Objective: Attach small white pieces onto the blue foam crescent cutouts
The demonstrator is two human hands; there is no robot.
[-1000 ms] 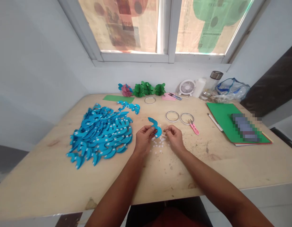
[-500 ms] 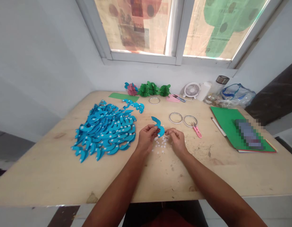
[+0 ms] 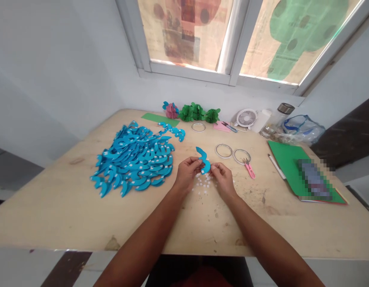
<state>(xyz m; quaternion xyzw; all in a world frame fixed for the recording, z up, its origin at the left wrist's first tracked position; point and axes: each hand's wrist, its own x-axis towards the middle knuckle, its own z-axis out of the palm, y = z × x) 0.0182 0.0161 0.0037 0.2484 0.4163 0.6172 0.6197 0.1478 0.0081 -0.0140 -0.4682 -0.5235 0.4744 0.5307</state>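
Observation:
My left hand [image 3: 187, 172] pinches a curved, S-shaped blue paper strip [image 3: 205, 166] between thumb and fingers, above the table. A white square shows near the strip's lower end. The fingers of my right hand [image 3: 222, 175] are pressed together right by the strip's right edge; whatever they hold is too small to make out. Small white paper squares [image 3: 205, 186] lie scattered on the table below both hands. To the left spreads a large pile of similar blue paper strips [image 3: 136, 157], many with white squares on them.
Behind my hands lie tape rolls [image 3: 223, 151] and pink-handled snips [image 3: 249, 169]. Green folded-paper figures [image 3: 197, 112], a small fan [image 3: 246, 118] and a glass bottle [image 3: 277, 119] stand along the wall. A green folder [image 3: 287, 159] and a pen [image 3: 277, 166] are at the right.
My right hand has moved in to the edge of the blue paper strip, closing the small gap. My left hand still holds the strip. The camera view has tilted slightly.

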